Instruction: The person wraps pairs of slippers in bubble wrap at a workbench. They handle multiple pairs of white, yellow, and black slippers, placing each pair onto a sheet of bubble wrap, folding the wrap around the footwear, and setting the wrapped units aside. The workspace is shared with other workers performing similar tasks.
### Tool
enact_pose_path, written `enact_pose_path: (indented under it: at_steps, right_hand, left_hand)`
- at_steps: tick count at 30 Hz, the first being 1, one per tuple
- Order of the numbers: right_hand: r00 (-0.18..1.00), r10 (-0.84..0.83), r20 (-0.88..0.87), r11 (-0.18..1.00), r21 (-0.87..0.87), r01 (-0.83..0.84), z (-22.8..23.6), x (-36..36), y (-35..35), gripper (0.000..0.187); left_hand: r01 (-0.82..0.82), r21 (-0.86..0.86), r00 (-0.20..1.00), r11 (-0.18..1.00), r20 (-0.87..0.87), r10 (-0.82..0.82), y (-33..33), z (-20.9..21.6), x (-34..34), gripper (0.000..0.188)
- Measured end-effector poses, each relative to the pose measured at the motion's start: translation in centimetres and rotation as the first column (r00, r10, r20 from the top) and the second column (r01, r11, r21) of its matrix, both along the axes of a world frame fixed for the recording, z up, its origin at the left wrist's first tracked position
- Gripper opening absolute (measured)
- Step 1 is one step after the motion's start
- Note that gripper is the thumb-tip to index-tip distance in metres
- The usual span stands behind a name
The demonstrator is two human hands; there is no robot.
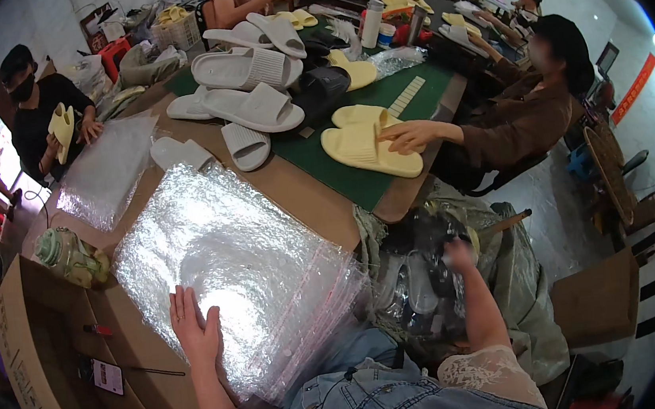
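My left hand (195,324) lies flat with its fingers out on a thick stack of shiny clear plastic bags (188,243). Over to the right, my right hand (459,256) is smeared by motion above an open woven sack (513,297). Inside that sack are slippers in clear plastic (419,283), some grey and some dark. Whether the right hand holds one of them cannot be made out. Beyond the bag stack, grey slippers (253,108) are heaped on the table, with black slippers (322,89) beside them.
A co-worker's hand (408,137) touches yellow slippers (370,152) on the green mat (298,156). At left, another person (53,97) holds yellow slippers. An open cardboard box (44,314) stands by my left arm, near a green-lidded jar (70,259). A brown carton (597,296) is at right.
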State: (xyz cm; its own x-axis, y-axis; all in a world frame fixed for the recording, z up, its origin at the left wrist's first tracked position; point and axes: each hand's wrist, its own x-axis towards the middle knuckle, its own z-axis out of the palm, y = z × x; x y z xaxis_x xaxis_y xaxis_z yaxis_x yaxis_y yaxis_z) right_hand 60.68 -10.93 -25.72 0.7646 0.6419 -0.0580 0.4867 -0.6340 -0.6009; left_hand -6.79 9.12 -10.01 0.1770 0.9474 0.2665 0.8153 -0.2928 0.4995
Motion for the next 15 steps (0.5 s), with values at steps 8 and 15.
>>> enact_pose_path:
  at_steps: [8,15]
  right_hand:
    - [0.956,-0.285,0.063,0.900,-0.326,0.290,-1.0,0.7,9.1,0.048]
    - [0.996,0.036,0.086,0.879,-0.477,0.010,-1.2,2.2,4.8,0.053]
  left_hand:
    - [-0.017,-0.007,1.000,1.000,0.023,0.017,-0.1,-0.1,-0.1,0.062]
    - [0.006,-0.012,0.999,1.000,0.054,-0.005,0.1,-0.2,0.0,0.062]
